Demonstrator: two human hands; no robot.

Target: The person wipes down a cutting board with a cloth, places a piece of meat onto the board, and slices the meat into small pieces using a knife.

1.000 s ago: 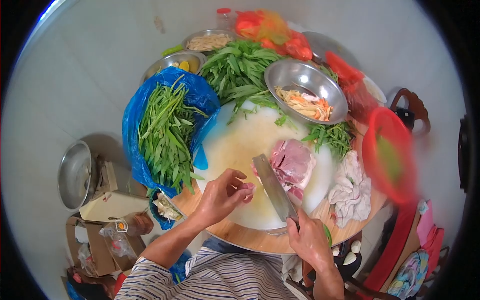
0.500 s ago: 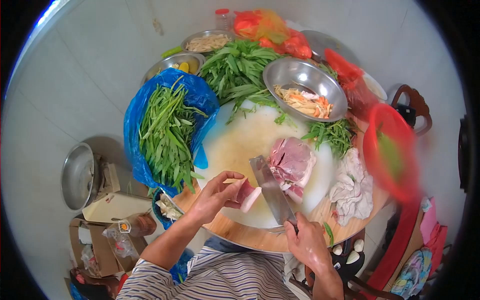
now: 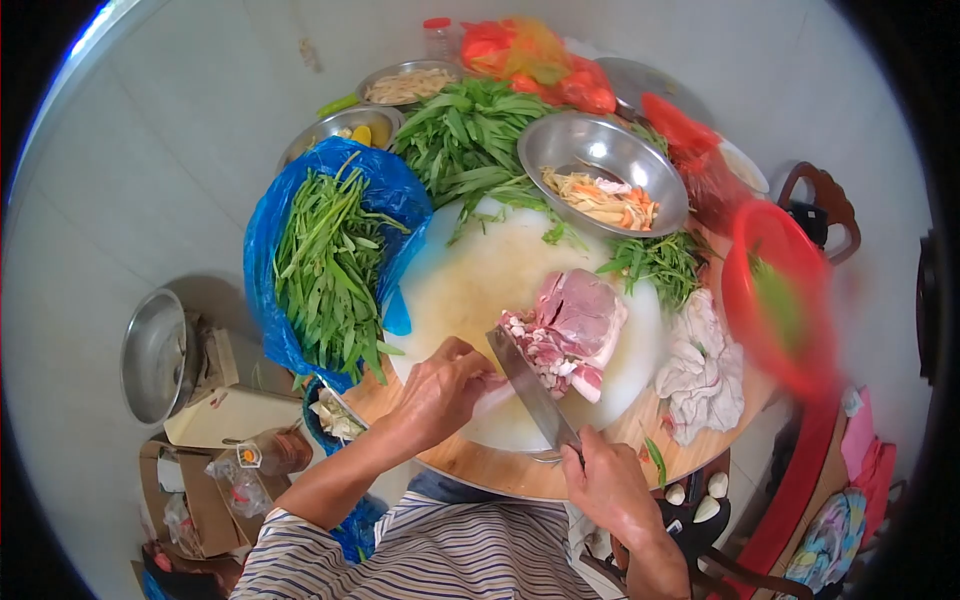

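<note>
My right hand (image 3: 615, 487) is closed round the handle of a cleaver (image 3: 532, 392), whose blade stands nearly edge-on over the round white cutting board (image 3: 450, 290). Just left of the blade, my left hand (image 3: 440, 392) grips a piece of raw meat (image 3: 492, 392) low at the board; the fingers partly hide it. Small cut bits of meat (image 3: 540, 358) lie right of the blade. Against them rests a large chunk of raw meat (image 3: 580, 315) with a pale fatty edge.
A blue bag of leafy greens (image 3: 262, 265) stands left of the board, more greens (image 3: 470, 135) behind. A steel bowl of shredded food (image 3: 545, 145) sits at the back right. A crumpled cloth (image 3: 702, 375) and a blurred red basket (image 3: 745, 300) are on the right.
My left hand has lowered the piece of meat towards the board and turned over it. The cleaver has tilted from showing its flat side to nearly edge-on, and the cut bits now show beside it.
</note>
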